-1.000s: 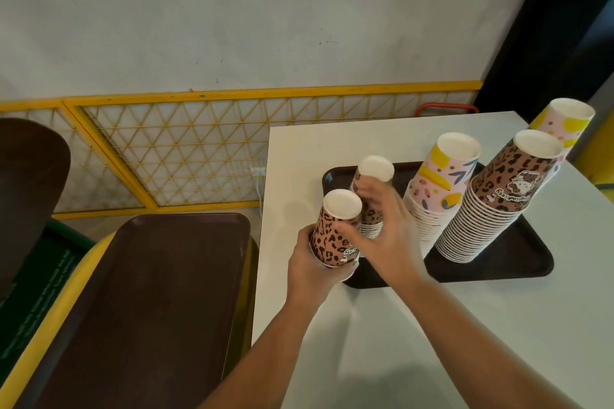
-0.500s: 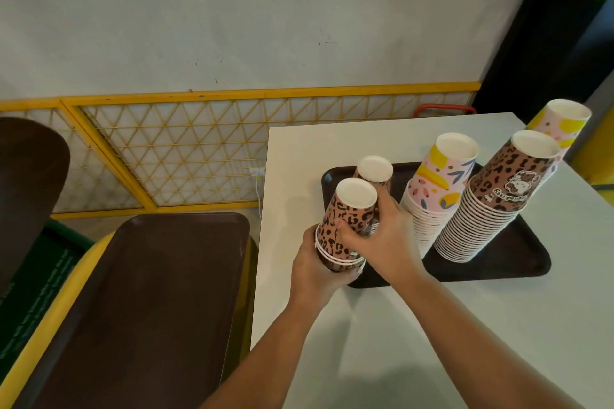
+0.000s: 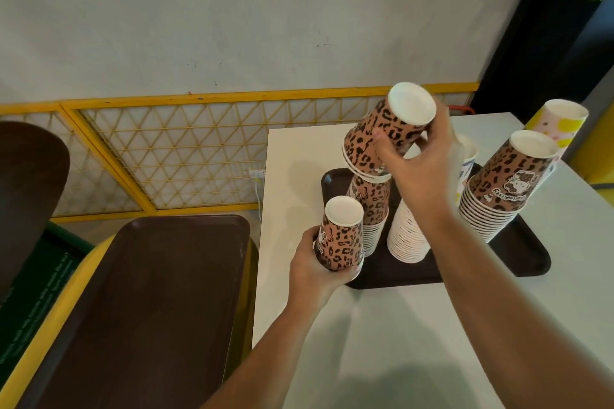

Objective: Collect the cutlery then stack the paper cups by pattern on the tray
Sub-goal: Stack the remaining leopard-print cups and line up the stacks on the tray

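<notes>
Right hand [image 3: 422, 173] grips tilted leopard-print cups [image 3: 385, 139] above a matching stack [image 3: 370, 209] on the brown tray [image 3: 518, 259]; left hand [image 3: 315, 269] clasps another leopard cup [image 3: 340, 236] at the tray's edge; print lettering unreadable; white table [image 3: 398, 342], yellow lattice railing [image 3: 166, 149], grey wall [image 3: 232, 10] behind.

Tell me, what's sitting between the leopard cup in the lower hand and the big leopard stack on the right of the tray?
In the head view, two stacks on the tray: a short leopard stack and a taller stack showing white rims, its top hidden behind the right hand.
</notes>
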A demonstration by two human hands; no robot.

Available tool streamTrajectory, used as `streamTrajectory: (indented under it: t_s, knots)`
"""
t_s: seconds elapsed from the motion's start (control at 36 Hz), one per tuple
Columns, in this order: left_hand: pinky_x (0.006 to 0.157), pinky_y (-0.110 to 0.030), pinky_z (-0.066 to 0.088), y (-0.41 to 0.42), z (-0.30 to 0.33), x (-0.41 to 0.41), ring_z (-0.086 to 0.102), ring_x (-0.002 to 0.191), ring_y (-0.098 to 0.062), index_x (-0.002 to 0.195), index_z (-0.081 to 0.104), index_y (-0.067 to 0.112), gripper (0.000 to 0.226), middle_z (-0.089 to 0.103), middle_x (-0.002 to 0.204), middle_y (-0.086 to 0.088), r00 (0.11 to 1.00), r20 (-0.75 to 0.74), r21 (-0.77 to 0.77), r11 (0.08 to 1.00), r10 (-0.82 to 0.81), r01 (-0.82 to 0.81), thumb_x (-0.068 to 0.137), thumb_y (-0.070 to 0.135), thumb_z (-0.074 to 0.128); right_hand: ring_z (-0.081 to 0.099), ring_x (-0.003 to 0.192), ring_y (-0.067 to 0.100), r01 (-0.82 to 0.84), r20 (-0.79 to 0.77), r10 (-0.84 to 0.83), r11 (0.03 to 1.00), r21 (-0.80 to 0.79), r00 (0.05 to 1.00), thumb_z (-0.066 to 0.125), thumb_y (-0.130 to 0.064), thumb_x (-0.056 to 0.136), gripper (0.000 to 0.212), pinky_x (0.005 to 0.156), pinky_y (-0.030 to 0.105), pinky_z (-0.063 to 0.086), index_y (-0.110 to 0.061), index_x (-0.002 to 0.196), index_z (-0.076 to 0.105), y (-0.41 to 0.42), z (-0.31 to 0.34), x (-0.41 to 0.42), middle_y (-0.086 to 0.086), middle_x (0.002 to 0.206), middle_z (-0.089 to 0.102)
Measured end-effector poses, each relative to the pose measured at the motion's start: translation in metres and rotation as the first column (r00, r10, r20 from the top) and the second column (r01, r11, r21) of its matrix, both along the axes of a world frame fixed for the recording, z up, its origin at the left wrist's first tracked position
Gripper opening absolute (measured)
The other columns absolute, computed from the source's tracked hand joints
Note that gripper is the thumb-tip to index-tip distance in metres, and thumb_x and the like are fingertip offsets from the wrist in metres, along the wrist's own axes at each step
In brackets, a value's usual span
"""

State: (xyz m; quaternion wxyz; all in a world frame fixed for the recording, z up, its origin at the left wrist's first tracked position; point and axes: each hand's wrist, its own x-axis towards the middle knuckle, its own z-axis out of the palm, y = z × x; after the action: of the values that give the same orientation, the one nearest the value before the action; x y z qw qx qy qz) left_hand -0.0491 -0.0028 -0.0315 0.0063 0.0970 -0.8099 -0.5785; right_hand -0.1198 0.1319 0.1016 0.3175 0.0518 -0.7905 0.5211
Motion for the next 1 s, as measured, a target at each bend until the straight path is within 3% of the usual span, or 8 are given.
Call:
streamTrajectory:
  t_s: [0.08,0.25,0.33,0.42,0.53,0.81,0.92,1.0]
  knots:
    - [0.092,-0.026,0.050,0.000,0.002,-0.001,0.050,0.108,-0.005,0.116,0.042,0.033,0.076,0.053,0.110,0.016,1.000,-0.004,-0.001,1.000,0.001,-0.001,0.058,0.020,0.089,0.057,0.106,0.016,0.017,0.046,-0.022,0.996,0.093,0.999,0.070,-0.044,0.069,0.071,0.088,0.034,0.051,-0.009,0.127,0.048,0.001,-0.021,-0.005,0.006,0.118,0.060]
    - [0.090,-0.024,0.051,-0.002,0.003,-0.002,0.051,0.105,-0.004,0.115,0.042,0.033,0.075,0.053,0.106,0.018,1.000,-0.002,0.011,1.000,-0.003,0.003,0.059,0.018,0.089,0.053,0.111,0.021,-0.033,0.158,0.002,0.980,0.195,0.987,0.077,-0.030,0.071,0.067,0.084,0.009,0.031,-0.007,0.126,0.048,0.001,-0.054,-0.003,0.008,0.119,0.061]
    - [0.089,-0.023,0.050,-0.001,0.004,-0.003,0.050,0.103,-0.003,0.113,0.042,0.034,0.073,0.050,0.101,0.025,1.000,-0.008,0.022,1.000,-0.003,0.003,0.059,0.017,0.089,0.050,0.118,0.019,-0.052,0.185,0.017,0.981,0.185,0.983,0.077,-0.036,0.071,0.073,0.094,0.021,0.039,-0.011,0.131,0.044,0.001,-0.063,0.001,0.005,0.126,0.056]
    - [0.093,-0.028,0.052,0.000,0.005,-0.004,0.052,0.106,-0.005,0.114,0.042,0.034,0.074,0.053,0.105,0.020,1.000,-0.011,0.031,1.000,0.002,-0.002,0.059,0.017,0.089,0.042,0.121,0.011,-0.028,0.082,0.015,0.987,0.159,0.997,0.071,-0.044,0.074,0.072,0.100,0.035,0.042,-0.010,0.131,0.044,-0.003,-0.063,0.013,0.002,0.129,0.050]
    - [0.088,-0.028,0.054,0.001,0.004,-0.005,0.059,0.104,-0.007,0.115,0.048,0.032,0.074,0.061,0.109,0.013,0.999,-0.025,0.069,0.997,0.019,-0.017,0.057,0.016,0.090,0.039,0.115,0.002,-0.082,-0.031,0.091,0.974,0.212,0.995,0.065,-0.045,0.074,0.065,0.096,0.025,0.041,-0.005,0.123,0.048,-0.011,-0.068,0.031,0.003,0.122,0.051]
    - [0.088,-0.013,0.046,0.003,0.011,-0.005,0.051,0.115,-0.005,0.132,0.035,0.031,0.091,0.051,0.121,0.017,0.993,-0.063,0.067,0.992,-0.103,0.107,0.059,0.012,0.088,0.052,0.115,0.014,-0.252,0.309,0.189,0.951,0.179,0.932,0.076,-0.040,0.070,0.071,0.094,0.024,0.043,-0.016,0.128,0.044,-0.025,-0.088,0.044,0.000,0.122,0.057]
    - [0.100,-0.029,0.048,0.003,0.007,-0.003,0.051,0.122,-0.006,0.142,0.028,0.028,0.114,0.051,0.130,0.017,0.992,-0.044,0.064,0.991,-0.118,0.121,0.046,0.040,0.088,0.053,0.114,0.014,-0.244,0.295,0.187,0.955,0.170,0.937,0.075,-0.038,0.071,0.071,0.095,0.027,0.045,-0.014,0.129,0.043,-0.023,-0.082,0.041,0.001,0.122,0.058]
    - [0.100,-0.033,0.049,0.002,0.007,-0.003,0.054,0.118,-0.006,0.139,0.033,0.029,0.105,0.055,0.122,0.022,0.993,-0.066,0.044,0.994,-0.094,0.097,0.052,0.029,0.091,0.053,0.113,0.011,-0.234,0.258,0.187,0.958,0.165,0.948,0.075,-0.036,0.070,0.069,0.093,0.021,0.042,-0.015,0.128,0.045,-0.023,-0.078,0.040,-0.001,0.121,0.059]
